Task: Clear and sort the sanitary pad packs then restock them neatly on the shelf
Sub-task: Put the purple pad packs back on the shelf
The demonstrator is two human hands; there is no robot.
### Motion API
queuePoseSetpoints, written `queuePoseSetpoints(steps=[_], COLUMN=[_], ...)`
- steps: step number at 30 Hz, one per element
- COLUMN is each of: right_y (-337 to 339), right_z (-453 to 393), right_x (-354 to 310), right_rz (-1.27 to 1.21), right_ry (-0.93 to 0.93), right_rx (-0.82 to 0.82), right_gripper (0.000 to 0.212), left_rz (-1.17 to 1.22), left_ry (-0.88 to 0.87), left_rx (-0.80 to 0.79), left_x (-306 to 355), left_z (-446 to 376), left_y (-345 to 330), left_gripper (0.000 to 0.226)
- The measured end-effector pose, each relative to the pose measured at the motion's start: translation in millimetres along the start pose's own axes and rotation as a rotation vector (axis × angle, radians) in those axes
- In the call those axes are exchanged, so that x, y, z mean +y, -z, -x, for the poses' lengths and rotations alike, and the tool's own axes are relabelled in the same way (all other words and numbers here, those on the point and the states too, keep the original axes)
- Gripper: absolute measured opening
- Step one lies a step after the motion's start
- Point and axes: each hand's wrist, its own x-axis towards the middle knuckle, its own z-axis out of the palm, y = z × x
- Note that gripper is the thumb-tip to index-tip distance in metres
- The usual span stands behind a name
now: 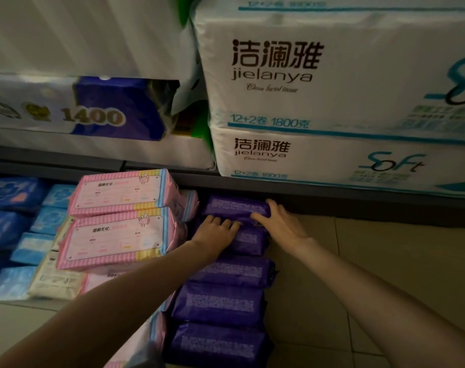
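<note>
Five purple sanitary pad packs [226,272] lie in a single column running from near to far, each with its long axis left to right, and the farthest purple pack [236,207] sits tucked just under the dark shelf edge [332,200]. Both hands work at that far end. The left hand [216,231] rests palm down with its fingers bent over the seam between the farthest pack and the second one, touching both; whether it truly grips anything I cannot tell. The right hand [279,221] clasps the right end of the farthest pack, thumb along its near edge and fingers curled over its top. So the pack lies directly between the hands, crosswise to both forearms, and the right hand has the firmer hold on it.

I judge that the next move is either seating this pack squarely at the back of the row or lifting it out; either way it must travel along the column, under the shelf lip, which leaves little room above.

Just to the left, touching or nearly touching the column, stand two stacked pink striped packs [120,221], tall enough to catch the left wrist. Farther left lie blue packs [11,205] and a cream pack [58,282]. To the right is bare tiled floor [385,261]. Above, the shelf carries jielanya tissue bundles [318,88] and a blue-and-white 1400 paper pack [93,112].
</note>
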Motion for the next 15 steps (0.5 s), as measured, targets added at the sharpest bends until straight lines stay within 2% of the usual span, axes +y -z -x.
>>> queuePoseSetpoints(steps=[3,7,10,13,15], right_y=[0.5,3.0,11.9,15.3,5.3], right_z=[6.4,40.7,64.4,69.7,63.2], right_x=[9.3,50.6,74.2,65.2,51.3], right_rz=[-0.009,0.044,-0.001,0.293,0.348], right_ry=[-0.011,-0.055,-0.227,-0.108,-0.102], right_rx=[0.021,-0.067,-0.098,-0.068,-0.065], right_gripper=[0.061,0.043,0.047,0.065,0.067], left_rz=[0.048,0.124,0.088,0.001,-0.04], left_ry=[-0.051,-0.139,-0.137,-0.146,-0.147], left_rx=[0.04,0.045,0.018,-0.054,-0.086], left_x=[-13.5,-23.2,-16.8,-5.0,-0.7], left_z=[1.7,0.0,-5.0,-10.9,-13.4], left_y=[6.3,10.3,8.0,16.3,24.5], left_gripper=[0.071,0.075,0.071,0.076,0.077])
